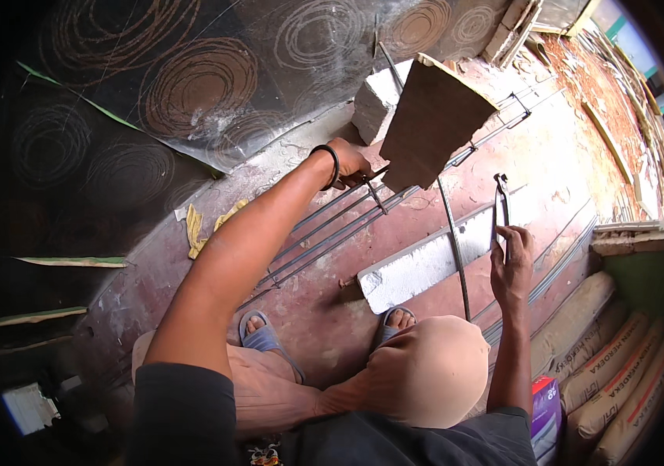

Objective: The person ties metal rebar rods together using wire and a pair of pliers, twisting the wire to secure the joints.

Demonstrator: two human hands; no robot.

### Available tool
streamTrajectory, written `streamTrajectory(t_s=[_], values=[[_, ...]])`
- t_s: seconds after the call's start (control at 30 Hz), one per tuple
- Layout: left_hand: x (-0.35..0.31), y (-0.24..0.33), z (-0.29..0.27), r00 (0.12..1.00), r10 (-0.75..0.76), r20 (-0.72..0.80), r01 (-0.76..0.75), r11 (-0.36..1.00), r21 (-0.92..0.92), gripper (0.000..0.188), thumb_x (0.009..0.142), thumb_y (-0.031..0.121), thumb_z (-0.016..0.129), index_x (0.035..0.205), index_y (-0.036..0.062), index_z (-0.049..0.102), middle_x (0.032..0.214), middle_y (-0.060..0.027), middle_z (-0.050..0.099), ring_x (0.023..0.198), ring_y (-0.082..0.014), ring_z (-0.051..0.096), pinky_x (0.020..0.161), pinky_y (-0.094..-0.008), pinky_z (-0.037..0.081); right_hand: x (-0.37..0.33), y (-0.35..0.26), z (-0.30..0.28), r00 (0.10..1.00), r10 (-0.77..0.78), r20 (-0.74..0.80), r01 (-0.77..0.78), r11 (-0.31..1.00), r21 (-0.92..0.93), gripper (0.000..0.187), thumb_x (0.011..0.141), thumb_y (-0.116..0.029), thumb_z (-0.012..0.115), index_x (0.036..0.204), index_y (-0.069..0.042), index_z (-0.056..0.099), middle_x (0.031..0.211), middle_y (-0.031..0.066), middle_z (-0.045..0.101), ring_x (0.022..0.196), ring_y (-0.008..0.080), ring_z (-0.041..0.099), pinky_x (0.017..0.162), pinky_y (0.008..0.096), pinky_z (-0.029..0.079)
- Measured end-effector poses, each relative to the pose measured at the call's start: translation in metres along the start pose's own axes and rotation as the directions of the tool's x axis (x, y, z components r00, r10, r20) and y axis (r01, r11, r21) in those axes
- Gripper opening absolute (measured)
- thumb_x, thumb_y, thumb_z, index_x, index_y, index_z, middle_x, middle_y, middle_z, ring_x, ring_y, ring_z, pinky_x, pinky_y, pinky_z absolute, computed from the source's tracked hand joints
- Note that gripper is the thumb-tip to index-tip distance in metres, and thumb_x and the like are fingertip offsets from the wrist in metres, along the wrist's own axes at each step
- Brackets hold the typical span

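I'm seeing the nearer left hand [353,163] pinching a stirrup [377,196] at the rebar cage [355,226] slanting away rightward near the left edge of the floor [324,326], the right hand [513,264] gripping pincers [501,186] apart.

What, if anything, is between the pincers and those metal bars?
In view, a dark rod crosses between the pincers in the right hand and the metal bars by the left hand, near the brown board. Its height I can't tell.
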State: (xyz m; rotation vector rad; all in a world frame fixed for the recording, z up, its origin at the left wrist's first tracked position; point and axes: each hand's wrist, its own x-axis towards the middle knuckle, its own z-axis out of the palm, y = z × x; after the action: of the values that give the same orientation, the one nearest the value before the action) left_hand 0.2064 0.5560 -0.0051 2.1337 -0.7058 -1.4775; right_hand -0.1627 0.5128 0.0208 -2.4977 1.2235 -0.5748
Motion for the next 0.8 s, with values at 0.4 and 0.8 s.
streamTrajectory(t_s=[0.4, 0.8], values=[[0.012, -0.019, -0.037, 0.774, 0.529, 0.349, -0.602, 0.785, 0.147, 0.025, 0.080, 0.011, 0.074, 0.101, -0.0015, 0.070, 0.091, -0.0083, 0.071, 0.087, -0.0159, 0.066, 0.082, -0.0280, 0.049, -0.012, 0.133, 0.047, 0.973, 0.190, 0.133, -0.192, 0.981, 0.001, 0.049, 0.093, -0.011, 0.058, 0.136, 0.005, 0.040, 0.129, 0.0198, 0.043, 0.100, 0.0256, 0.060, 0.074, 0.0335, 0.054], [0.014, -0.019, -0.059, 0.122, 0.833, 0.539, -0.865, -0.178, 0.469, 0.043, 0.077, 0.006, 0.070, 0.118, 0.0044, 0.057, 0.115, -0.0154, 0.059, 0.108, -0.0321, 0.059, 0.097, -0.0417, 0.048, 0.042, 0.082, -0.014, 0.848, 0.463, 0.259, -0.509, 0.847, 0.155, 0.034, 0.087, -0.011, 0.047, 0.117, 0.002, 0.057, 0.078, 0.0031, 0.047, 0.072, 0.0116, 0.046, 0.064, 0.0282, 0.038]])
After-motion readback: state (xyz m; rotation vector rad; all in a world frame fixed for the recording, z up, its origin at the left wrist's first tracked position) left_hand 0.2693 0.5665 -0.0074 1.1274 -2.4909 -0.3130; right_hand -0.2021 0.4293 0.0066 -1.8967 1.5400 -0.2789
